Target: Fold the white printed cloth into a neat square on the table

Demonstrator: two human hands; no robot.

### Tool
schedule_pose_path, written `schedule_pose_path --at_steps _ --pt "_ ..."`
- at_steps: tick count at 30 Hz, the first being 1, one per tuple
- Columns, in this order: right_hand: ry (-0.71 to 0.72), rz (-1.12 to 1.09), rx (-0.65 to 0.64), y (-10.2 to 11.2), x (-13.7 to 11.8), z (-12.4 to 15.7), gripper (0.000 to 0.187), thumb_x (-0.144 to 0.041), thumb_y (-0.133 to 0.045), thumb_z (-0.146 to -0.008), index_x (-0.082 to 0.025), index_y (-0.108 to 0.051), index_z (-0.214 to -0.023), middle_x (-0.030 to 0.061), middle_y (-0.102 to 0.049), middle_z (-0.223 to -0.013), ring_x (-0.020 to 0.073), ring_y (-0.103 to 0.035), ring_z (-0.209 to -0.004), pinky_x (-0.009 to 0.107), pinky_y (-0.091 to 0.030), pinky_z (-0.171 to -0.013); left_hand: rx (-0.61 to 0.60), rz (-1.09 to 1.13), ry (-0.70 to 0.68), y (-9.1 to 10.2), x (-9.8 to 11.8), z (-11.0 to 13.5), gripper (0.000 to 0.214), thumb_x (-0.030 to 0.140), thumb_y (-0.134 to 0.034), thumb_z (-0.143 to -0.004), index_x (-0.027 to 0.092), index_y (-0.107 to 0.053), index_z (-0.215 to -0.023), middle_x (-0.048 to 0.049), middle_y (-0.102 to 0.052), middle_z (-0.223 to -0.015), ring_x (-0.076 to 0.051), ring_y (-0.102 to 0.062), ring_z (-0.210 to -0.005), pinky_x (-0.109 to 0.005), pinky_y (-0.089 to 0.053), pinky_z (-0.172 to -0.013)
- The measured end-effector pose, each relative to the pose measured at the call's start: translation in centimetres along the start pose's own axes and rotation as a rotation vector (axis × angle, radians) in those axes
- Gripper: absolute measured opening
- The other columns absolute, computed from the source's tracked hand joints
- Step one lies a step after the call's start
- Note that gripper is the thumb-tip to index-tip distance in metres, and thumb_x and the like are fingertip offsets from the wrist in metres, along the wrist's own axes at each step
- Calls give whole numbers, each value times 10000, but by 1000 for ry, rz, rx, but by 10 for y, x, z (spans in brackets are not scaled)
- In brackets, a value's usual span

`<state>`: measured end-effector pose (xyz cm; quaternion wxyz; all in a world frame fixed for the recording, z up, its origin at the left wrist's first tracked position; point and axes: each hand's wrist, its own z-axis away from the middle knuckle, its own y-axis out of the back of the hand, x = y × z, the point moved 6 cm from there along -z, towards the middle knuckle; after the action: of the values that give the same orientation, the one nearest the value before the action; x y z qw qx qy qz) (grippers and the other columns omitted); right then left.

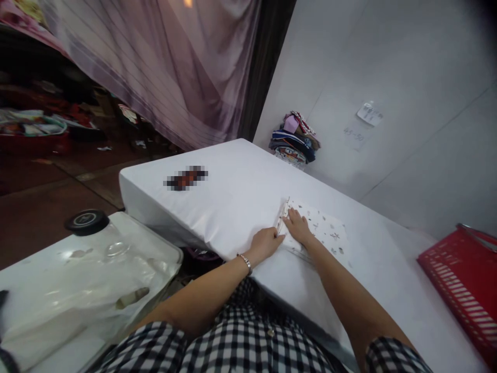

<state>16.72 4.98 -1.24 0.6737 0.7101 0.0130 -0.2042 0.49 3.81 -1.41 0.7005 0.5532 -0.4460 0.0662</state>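
A white cloth with small dark prints (328,225) lies folded on the white-covered table (229,191). My left hand (266,242) has its fingers curled closed at the near left edge of this cloth and pinches it there. Flat on the cloth's left part rests my right hand (298,227), fingers stretched out, close beside the left one. A thicker folded strip runs along the left side of the cloth, next to both hands. The parts of the cloth under my right palm and forearm are hidden.
A red plastic basket (458,280) stands at the right end. Folded clothes (294,137) are piled by the wall. A blurred-out dark object (186,178) lies far left on the table. At lower left, a second white surface bears clear plastic (128,269) and a black round object (87,223).
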Motion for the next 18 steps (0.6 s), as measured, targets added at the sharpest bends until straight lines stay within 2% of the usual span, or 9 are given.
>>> schedule_pose_path --at_steps 4,9,13,18 --pt "9 65 5 -7 -6 4 587 -497 -238 -885 -189 -247 -1385 67 -179 -1473 210 -109 -1352 473 -67 -1066 8 -27 -21 1 2 -2 388 471 -395 -837 171 -619 -736 -46 -646 -727 -172 -580 -697 -258 -340 -573" --pt "-20 -40 -69 7 -5 6 579 -479 -206 -893 -172 -279 -1378 76 -198 -1466 200 -129 -1351 446 -99 -1073 8 -13 -36 2 2 0 425 488 -361 -848 173 -620 -728 -53 -641 -723 -170 -562 -667 -264 -330 -574" --pt "9 -41 -40 17 -4 24 574 -477 -177 -897 -177 -287 -1374 73 -182 -1471 194 -91 -1357 449 -82 -1073 13 -5 -33 2 2 3 409 472 -364 -851 181 -622 -725 -47 -644 -726 -165 -562 -664 -259 -331 -570" --pt "64 111 -43 3 -8 46 584 -496 -222 -889 -185 -265 -1381 60 -183 -1472 207 -104 -1354 466 -71 -1066 -30 -8 -31 5 2 -2 385 444 -377 -844 182 -636 -733 -50 -656 -755 -164 -575 -695 -251 -352 -582"
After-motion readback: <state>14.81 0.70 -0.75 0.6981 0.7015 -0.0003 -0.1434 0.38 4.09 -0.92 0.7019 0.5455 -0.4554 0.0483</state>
